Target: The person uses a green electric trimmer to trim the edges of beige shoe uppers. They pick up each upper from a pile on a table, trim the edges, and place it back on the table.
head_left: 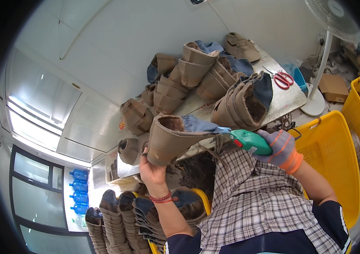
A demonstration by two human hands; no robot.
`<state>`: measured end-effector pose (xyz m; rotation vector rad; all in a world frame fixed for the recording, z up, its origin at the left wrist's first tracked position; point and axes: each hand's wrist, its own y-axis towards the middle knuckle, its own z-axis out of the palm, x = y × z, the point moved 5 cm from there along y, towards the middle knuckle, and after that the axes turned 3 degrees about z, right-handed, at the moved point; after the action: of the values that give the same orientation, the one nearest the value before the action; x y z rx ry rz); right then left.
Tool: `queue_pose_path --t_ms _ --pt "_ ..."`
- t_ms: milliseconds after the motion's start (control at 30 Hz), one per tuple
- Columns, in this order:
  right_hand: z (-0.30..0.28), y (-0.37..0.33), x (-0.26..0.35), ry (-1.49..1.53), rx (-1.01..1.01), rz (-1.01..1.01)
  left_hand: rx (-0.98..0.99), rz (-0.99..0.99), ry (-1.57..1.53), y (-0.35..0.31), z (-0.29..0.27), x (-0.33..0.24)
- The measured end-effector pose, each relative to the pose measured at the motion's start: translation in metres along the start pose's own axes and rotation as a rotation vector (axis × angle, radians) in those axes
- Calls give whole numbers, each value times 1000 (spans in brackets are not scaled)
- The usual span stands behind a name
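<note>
One bare left hand [152, 172] was clamped on a brown boot [169, 142] by the table [289, 98], the gloved right hand [278, 147] around a green cutter [253, 142] at the boot's blue lining [198, 124], which a slip could have torn.

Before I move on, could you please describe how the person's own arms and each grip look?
The left grip is ungloved, with red bracelet strands around the wrist. The right grip wears a greyish-purple glove marked with orange lines and ending in a bright orange cuff. Both forearms are bare below short dark navy sleeves with white trim.
</note>
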<state>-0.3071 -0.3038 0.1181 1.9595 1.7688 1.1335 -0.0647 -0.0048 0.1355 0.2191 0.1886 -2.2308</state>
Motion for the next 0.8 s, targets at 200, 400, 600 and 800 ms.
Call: queue_pose_path --t_ms 200,400,600,800 --pt "14 -12 -3 46 48 3 60 25 40 -15 -18 10" --pt "19 -13 1 106 7 -7 -62 69 56 -17 -32 17" --pt "13 -4 13 99 30 -63 -113 63 56 -15 -46 24" --pt "12 1 21 105 34 -114 -43 -21 -56 -19 -39 34"
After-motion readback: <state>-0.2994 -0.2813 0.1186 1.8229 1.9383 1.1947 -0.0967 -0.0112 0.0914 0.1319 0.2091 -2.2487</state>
